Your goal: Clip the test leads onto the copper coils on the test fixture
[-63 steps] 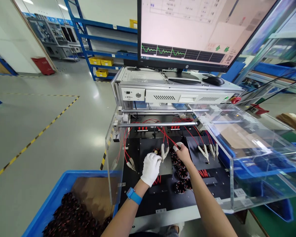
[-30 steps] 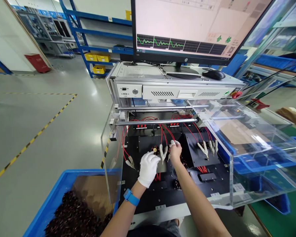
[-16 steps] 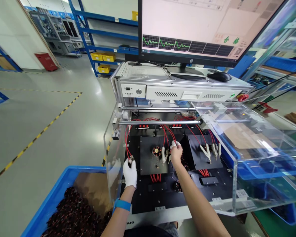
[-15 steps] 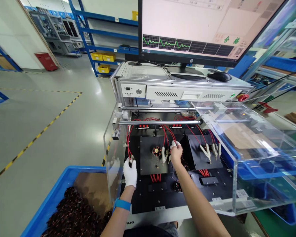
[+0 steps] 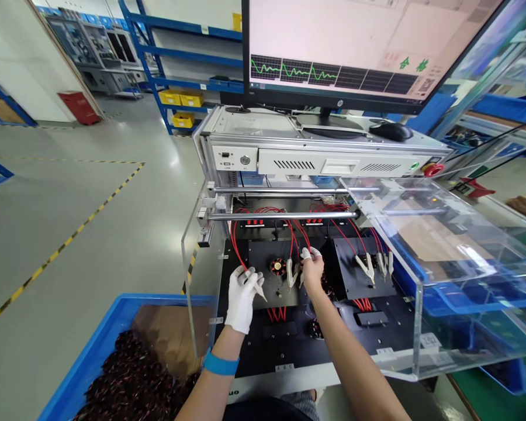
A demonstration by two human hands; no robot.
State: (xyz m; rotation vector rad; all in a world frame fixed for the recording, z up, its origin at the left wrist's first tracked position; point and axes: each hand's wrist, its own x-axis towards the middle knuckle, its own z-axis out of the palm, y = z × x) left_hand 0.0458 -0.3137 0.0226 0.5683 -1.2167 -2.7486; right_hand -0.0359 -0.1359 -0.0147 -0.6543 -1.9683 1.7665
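Note:
My left hand [image 5: 241, 301], in a white glove, is closed around an alligator clip [image 5: 259, 290] in a pale sleeve, its tip pointing down to the right. Red wires run up from that clip. A small wound motor stator [image 5: 277, 267] sits on the black plate [image 5: 263, 301], just right of my left hand. My right hand [image 5: 312, 270], with white covers on its fingertips, pinches another red-wired clip [image 5: 301, 280], mostly hidden by the fingers. Between my hands, a further pale clip [image 5: 291, 273] hangs beside the stator.
A second black plate [image 5: 355, 272] with several clips [image 5: 366, 270] lies to the right, beside the clear plastic cover [image 5: 416, 327]. Metal rods [image 5: 284, 216] cross above the wires. A blue bin [image 5: 92, 339] of stators stands at lower left. A monitor [image 5: 333, 105] stands behind.
My left hand has moved right and slightly up, bringing its clip from the fixture's left edge to the plate near the stator. My right hand has barely moved.

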